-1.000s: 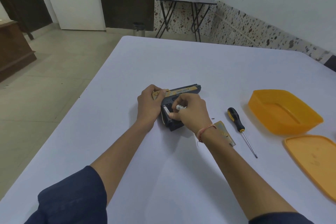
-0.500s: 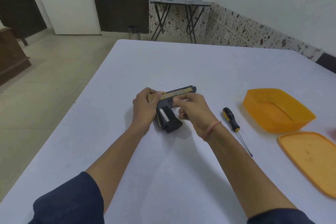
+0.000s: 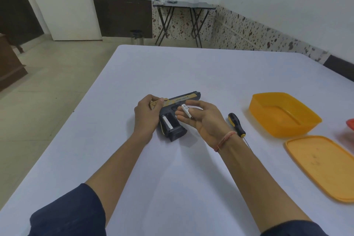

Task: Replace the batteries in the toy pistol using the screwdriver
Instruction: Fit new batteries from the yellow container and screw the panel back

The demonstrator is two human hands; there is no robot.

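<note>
A black and gold toy pistol (image 3: 175, 108) lies on its side on the white table (image 3: 172, 168). Its grip compartment is uncovered and one white battery (image 3: 168, 123) sits inside. My left hand (image 3: 146, 116) grips the rear of the pistol and holds it down. Just right of the grip, my right hand (image 3: 203, 119) is turned palm up and pinches a second white battery (image 3: 186, 111) between its fingers. A screwdriver (image 3: 237, 124) with a black and yellow handle lies on the table beside my right wrist.
An orange plastic tub (image 3: 283, 115) stands to the right, with its orange lid (image 3: 321, 166) flat in front of it. Something red (image 3: 350, 123) pokes in at the right edge. The table's left edge drops to a tiled floor.
My right hand has lifted off the pistol's grip and turned palm up with a battery in its fingers. The left hand has kept its hold on the pistol.
</note>
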